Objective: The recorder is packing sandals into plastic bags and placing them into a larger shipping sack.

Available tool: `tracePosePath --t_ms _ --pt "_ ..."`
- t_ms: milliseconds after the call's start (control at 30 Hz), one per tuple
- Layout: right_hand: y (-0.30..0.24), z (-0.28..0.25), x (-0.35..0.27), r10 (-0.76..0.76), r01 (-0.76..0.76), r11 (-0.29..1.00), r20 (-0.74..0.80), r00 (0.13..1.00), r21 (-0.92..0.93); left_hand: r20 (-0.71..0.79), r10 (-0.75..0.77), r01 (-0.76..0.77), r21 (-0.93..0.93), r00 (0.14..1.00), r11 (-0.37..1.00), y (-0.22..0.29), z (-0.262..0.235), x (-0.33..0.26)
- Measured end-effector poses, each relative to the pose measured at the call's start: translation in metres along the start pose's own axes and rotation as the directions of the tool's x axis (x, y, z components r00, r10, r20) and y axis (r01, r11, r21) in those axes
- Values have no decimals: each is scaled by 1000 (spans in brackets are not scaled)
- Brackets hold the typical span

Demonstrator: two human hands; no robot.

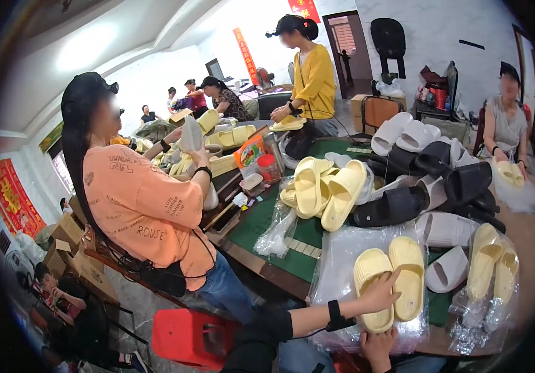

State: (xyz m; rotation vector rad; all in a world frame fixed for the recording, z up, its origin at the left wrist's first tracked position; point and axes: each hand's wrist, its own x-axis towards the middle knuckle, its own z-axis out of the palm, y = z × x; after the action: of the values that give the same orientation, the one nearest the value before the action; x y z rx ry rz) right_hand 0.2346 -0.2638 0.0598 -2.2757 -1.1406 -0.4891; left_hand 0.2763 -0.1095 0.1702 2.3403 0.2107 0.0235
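A pair of pale yellow slippers lies in front of me on a stack of clear plastic bags (336,280). My left hand (378,294) reaches across the left slipper (372,264), fingers stretched toward the right slipper (408,261) and touching the pair. At the left slipper's heel, my right hand (378,348) has its fingers closed around the near edge; part of that hand is cut off by the lower rim. To the right, another yellow pair (485,261) sits in a clear bag.
Behind the bags are piled yellow slippers (344,196), black slippers (392,206) and white slippers (447,230) on a green-topped table (255,233). A person in an orange shirt (149,211) stands at left beside a red stool (183,339). Other people work around the table.
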Motion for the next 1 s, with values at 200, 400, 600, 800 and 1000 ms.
tracePosePath --t_ms 200,400,600,800,1000 --pt "8 6 -5 -43 43 999 19 999 2 -53 320 -300 234 946 925 -15 5 -57" --pt "-5 -11 7 1 -3 999 48 999 51 -7 152 -141 333 988 932 -41 1 -116" --pt "-5 -21 9 -6 -2 998 132 991 60 -63 35 -26 149 997 988 -41 23 -130" --pt "-17 -93 32 -73 -30 967 389 918 251 -140 170 -112 353 975 929 -34 29 -129" --pt "-21 -143 70 -34 -177 927 544 839 331 40 160 -164 370 986 915 -41 21 -136"
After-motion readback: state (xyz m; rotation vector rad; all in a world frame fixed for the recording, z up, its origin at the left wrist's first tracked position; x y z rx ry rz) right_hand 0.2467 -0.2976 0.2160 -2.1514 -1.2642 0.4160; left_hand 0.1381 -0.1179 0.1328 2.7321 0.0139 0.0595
